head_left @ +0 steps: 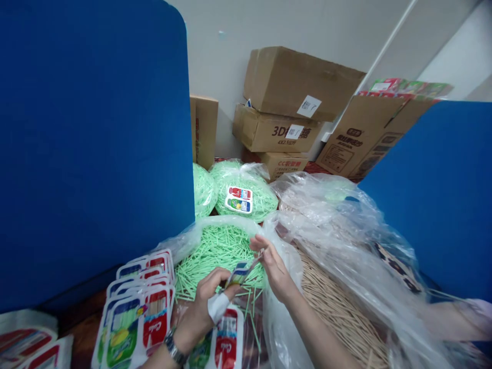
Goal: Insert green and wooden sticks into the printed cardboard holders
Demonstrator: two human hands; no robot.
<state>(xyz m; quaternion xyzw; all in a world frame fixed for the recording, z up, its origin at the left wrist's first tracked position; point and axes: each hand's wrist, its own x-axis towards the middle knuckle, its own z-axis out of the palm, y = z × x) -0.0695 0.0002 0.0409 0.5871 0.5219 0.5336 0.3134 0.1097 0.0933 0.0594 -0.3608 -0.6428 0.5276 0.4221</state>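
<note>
At 6 o'clock, the left hand (203,306) is pinching a flat, blue-and-white printed packet (239,274), best kept steady; the open right hand (275,269) is meeting its 2 o'clock end.

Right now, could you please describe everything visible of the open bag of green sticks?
The open bag is clear, crinkled plastic, its mouth spread wide. Pale green sticks lie jumbled inside, some straggling out in front. It sits left of the brown sticks, before a tied bag. The left hand and right hand are at its near side; contact is unclear.
</note>
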